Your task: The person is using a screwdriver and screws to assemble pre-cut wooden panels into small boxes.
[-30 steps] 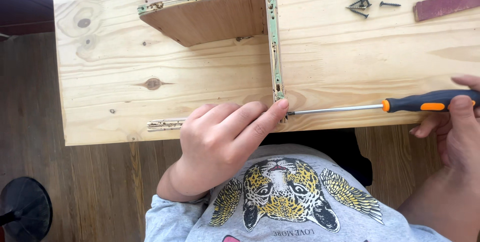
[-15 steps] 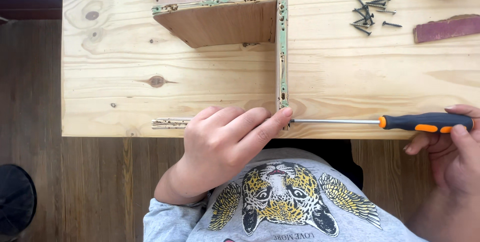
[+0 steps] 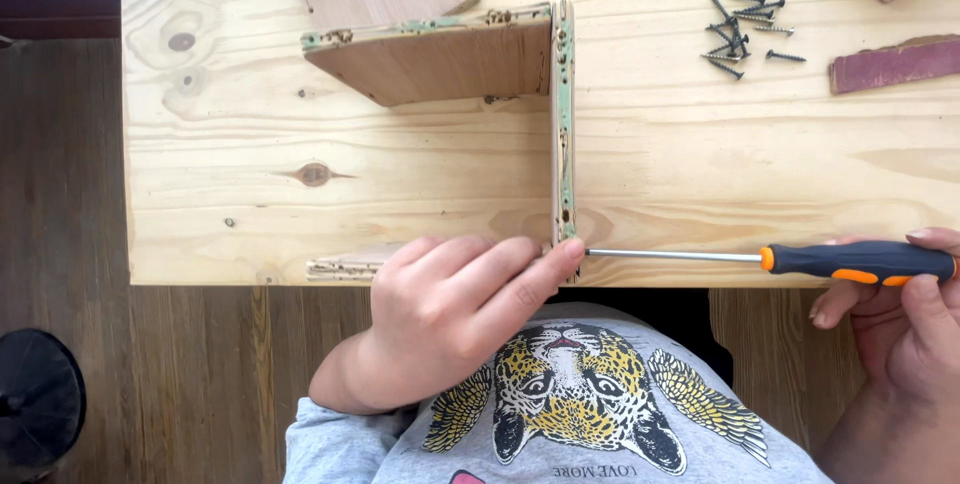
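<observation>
Pale pine tabletop, bare planks left of the plywood frame. Left hand at the near edge, fingers together, pressing the frame's corner. Right hand wrapped round the screwdriver, tip at that corner. Screws well apart.

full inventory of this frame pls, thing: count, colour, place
plywood frame: 1, brown with green-stained edges, standing on table centre
screwdriver: 1, black-orange handle, steel shaft, near table edge, tip at frame's corner
screws: small pile, dark, table upper right
wood pieces: 2, reddish, far right top
table: 1, pale pine
round object: 1, black, floor lower left
left hand: steadies frame's near panel
right hand: grips screwdriver handle
</observation>
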